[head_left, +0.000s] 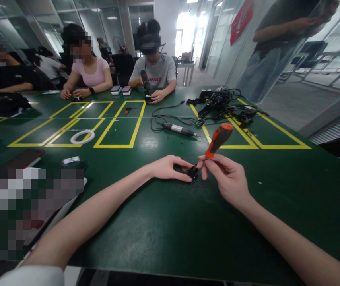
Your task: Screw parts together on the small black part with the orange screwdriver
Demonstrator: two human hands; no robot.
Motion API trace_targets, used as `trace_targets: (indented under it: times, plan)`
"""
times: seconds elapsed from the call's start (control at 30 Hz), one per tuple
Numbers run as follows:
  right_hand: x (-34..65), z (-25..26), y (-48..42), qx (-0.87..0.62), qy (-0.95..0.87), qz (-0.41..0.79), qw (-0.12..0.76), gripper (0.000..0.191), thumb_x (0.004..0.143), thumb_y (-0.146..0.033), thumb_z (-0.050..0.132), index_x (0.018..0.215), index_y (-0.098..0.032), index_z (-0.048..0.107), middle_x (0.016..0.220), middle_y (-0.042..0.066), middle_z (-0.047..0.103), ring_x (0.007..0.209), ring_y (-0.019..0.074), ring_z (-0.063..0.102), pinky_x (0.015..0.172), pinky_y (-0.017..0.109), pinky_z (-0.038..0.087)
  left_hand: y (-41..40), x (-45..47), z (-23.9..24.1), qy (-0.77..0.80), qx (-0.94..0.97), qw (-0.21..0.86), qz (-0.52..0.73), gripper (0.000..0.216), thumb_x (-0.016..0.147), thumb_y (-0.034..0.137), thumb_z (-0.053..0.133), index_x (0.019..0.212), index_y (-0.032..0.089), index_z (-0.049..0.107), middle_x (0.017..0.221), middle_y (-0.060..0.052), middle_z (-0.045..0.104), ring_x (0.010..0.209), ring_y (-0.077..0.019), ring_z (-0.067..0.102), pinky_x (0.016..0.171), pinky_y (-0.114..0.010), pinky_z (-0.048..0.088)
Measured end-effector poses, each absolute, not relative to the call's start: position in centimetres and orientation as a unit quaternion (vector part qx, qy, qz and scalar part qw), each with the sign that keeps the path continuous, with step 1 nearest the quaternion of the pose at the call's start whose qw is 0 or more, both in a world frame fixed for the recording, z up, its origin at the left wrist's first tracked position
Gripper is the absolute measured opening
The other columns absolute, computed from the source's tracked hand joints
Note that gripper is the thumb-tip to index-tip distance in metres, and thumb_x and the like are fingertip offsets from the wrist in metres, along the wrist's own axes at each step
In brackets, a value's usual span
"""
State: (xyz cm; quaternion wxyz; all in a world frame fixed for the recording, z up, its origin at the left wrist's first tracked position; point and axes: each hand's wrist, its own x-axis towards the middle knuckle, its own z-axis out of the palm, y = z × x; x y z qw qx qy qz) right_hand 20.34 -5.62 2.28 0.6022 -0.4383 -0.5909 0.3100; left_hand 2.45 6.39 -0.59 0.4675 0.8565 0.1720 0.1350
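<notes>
A small black part (192,173), its kind too small to make out, sits low over the green table. Thumb and fingers of my left hand (170,167) close around its left side. My right hand (229,174) pinches a screwdriver (219,140) with an orange and dark grey handle near the lower end of that handle. The handle leans up and to the right, and its lower end points down toward the black part. Whether the tip touches the part I cannot tell, since my fingers hide it. A tiny piece (190,185) lies just below the part.
Beyond my hands lies a corded electric screwdriver (177,129). A tangle of black cables (220,103) rests at the back right. A white tape ring (82,137) lies left, among yellow tape outlines (113,145). Co-workers sit across the table (146,226); one person stands at right.
</notes>
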Motion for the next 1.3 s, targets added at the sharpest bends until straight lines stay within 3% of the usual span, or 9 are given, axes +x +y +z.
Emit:
trace_targets:
  times: [0.1,0.23,0.37,0.6,0.8,1.1,1.3]
  plan:
    - [20.32,2.08,-5.63,-0.422,-0.577,0.326,0.618,0.023,0.089,-0.043,0.074,0.091,-0.022,0.066,0.073,0.002,0.071,0.052,0.0146,0.061,0.053,0.030,0.055,6.34,2.53,-0.54,0.174,0.854,0.471,0.136,0.045,0.078,0.034,0.083,0.119,0.017,0.076,0.103,-0.005,0.076,0.094,-0.0177,0.067,0.087,-0.027,0.048]
    - [20.38,2.04,-5.70,-0.445,-0.568,0.313,0.618,0.027,0.086,-0.042,0.078,0.081,-0.022,0.061,0.069,0.002,0.071,0.052,0.0145,0.061,0.053,0.029,0.056,6.38,2.55,-0.49,0.174,0.848,0.482,0.133,0.045,0.078,0.032,0.083,0.119,0.017,0.076,0.105,-0.007,0.076,0.095,-0.0185,0.068,0.088,-0.028,0.049]
    - [20.48,2.31,-5.67,-0.458,-0.579,0.294,0.607,0.025,0.082,-0.041,0.081,0.077,-0.021,0.069,0.074,0.003,0.070,0.053,0.0149,0.061,0.052,0.030,0.056,6.32,2.56,-0.36,0.172,0.841,0.495,0.130,0.042,0.078,0.031,0.083,0.117,0.018,0.077,0.106,-0.006,0.077,0.097,-0.0189,0.068,0.090,-0.029,0.050]
    - [20.31,2.16,-5.65,-0.418,-0.568,0.338,0.622,0.025,0.088,-0.046,0.075,0.089,-0.022,0.068,0.072,0.003,0.072,0.051,0.0151,0.061,0.052,0.031,0.055,6.24,2.56,-0.44,0.186,0.826,0.516,0.132,0.047,0.074,0.029,0.085,0.119,0.016,0.076,0.107,-0.007,0.077,0.098,-0.0193,0.070,0.090,-0.029,0.051]
    - [20.41,2.17,-5.80,-0.445,-0.569,0.311,0.617,0.024,0.083,-0.038,0.082,0.077,-0.021,0.067,0.074,0.003,0.071,0.052,0.0138,0.060,0.052,0.028,0.054,6.14,2.59,-0.37,0.178,0.819,0.530,0.133,0.045,0.075,0.028,0.085,0.118,0.017,0.076,0.110,-0.007,0.077,0.100,-0.0198,0.070,0.093,-0.031,0.052]
    - [20.45,1.94,-5.62,-0.409,-0.566,0.345,0.628,0.022,0.089,-0.041,0.075,0.090,-0.022,0.066,0.072,0.002,0.073,0.050,0.0140,0.061,0.052,0.028,0.054,5.85,2.71,-0.75,0.204,0.800,0.544,0.148,0.053,0.070,0.029,0.088,0.118,0.014,0.074,0.109,-0.008,0.076,0.099,-0.0194,0.069,0.092,-0.032,0.052]
    - [20.55,1.90,-5.63,-0.435,-0.577,0.321,0.613,0.024,0.085,-0.040,0.079,0.080,-0.020,0.066,0.072,0.003,0.073,0.050,0.0130,0.060,0.052,0.027,0.053,5.87,2.68,-0.56,0.204,0.817,0.521,0.143,0.053,0.070,0.032,0.088,0.118,0.015,0.075,0.107,-0.006,0.076,0.098,-0.0189,0.067,0.090,-0.031,0.051]
